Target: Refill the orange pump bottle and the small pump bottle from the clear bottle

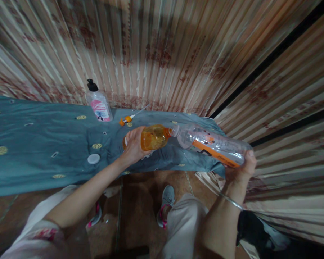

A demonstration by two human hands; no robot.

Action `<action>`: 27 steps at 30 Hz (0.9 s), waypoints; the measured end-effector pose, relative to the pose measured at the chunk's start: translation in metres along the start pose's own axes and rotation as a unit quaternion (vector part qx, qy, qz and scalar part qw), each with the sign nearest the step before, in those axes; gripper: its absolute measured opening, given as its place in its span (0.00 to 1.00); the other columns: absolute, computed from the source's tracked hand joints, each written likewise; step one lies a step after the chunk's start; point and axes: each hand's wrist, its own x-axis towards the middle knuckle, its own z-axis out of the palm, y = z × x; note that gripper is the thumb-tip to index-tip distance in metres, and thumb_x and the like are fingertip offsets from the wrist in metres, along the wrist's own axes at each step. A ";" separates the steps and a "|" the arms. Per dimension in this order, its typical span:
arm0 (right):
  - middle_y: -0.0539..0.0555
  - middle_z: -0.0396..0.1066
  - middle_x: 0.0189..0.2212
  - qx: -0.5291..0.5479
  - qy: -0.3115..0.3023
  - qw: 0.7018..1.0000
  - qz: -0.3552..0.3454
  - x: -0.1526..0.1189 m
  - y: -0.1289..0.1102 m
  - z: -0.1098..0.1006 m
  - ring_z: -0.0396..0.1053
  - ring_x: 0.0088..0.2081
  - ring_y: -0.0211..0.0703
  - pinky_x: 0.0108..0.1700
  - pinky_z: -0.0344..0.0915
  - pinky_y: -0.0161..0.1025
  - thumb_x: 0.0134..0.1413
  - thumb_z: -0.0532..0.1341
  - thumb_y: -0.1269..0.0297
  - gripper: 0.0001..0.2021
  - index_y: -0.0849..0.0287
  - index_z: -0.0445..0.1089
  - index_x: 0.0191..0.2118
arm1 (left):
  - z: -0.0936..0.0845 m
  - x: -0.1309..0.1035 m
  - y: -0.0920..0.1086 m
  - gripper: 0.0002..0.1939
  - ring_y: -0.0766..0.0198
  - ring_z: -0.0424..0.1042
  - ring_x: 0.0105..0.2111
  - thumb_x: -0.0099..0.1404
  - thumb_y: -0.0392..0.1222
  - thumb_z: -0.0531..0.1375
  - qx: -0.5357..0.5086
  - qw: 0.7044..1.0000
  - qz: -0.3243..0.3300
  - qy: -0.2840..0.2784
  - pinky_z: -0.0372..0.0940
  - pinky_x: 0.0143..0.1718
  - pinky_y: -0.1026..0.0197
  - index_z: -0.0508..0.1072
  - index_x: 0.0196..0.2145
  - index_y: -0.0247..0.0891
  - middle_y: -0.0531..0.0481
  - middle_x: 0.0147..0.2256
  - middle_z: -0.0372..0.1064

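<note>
My left hand (pixel 133 145) is wrapped round an orange see-through bottle (pixel 154 137), which lies tilted with its open neck to the right. My right hand (pixel 241 166) grips the base of a large clear bottle (pixel 210 143) with an orange label. The mouths of the two bottles meet, or nearly so, in the middle. Behind them on the blue-green cloth (pixel 56 140) lies an orange pump top (pixel 126 119) with a thin tube. A white round cap (pixel 93 158) rests on the cloth left of my left hand.
A clear pump bottle (pixel 101 108) with a black top and pink label stands at the cloth's back edge. Pleated curtains (pixel 156 54) hang behind and at the right. Below are the tiled floor (pixel 140 201) and my shoes (pixel 168 196).
</note>
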 end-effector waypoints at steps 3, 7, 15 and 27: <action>0.47 0.64 0.24 -0.008 -0.002 1.000 -0.009 -0.001 -0.001 0.001 0.58 0.20 0.36 0.16 0.56 0.35 0.36 0.63 0.38 0.25 0.56 0.70 0.32 | -0.001 0.000 0.001 0.46 0.38 0.70 0.60 0.49 0.45 0.75 -0.002 1.000 0.004 0.003 0.61 0.65 0.34 0.60 0.62 0.40 0.37 0.58 0.71; 0.47 0.65 0.24 -0.006 -0.009 1.000 -0.014 -0.001 -0.003 0.003 0.57 0.19 0.35 0.14 0.54 0.34 0.36 0.63 0.38 0.25 0.56 0.69 0.30 | -0.001 -0.001 0.002 0.46 0.38 0.70 0.60 0.49 0.46 0.75 -0.007 1.000 0.003 0.002 0.60 0.65 0.33 0.60 0.62 0.41 0.38 0.59 0.71; 0.47 0.65 0.23 0.000 0.005 1.000 -0.022 -0.001 -0.005 0.004 0.56 0.18 0.35 0.14 0.54 0.35 0.35 0.64 0.40 0.23 0.56 0.69 0.29 | -0.003 0.001 0.002 0.45 0.35 0.70 0.60 0.49 0.47 0.75 -0.024 1.000 -0.005 -0.004 0.61 0.65 0.32 0.62 0.62 0.46 0.38 0.58 0.71; 0.46 0.66 0.22 0.001 0.002 1.000 -0.012 -0.002 -0.005 0.004 0.54 0.17 0.34 0.16 0.61 0.38 0.33 0.65 0.38 0.25 0.57 0.70 0.29 | -0.003 0.001 0.003 0.45 0.35 0.70 0.60 0.50 0.51 0.74 -0.021 1.000 -0.011 -0.006 0.60 0.64 0.31 0.62 0.61 0.42 0.36 0.58 0.71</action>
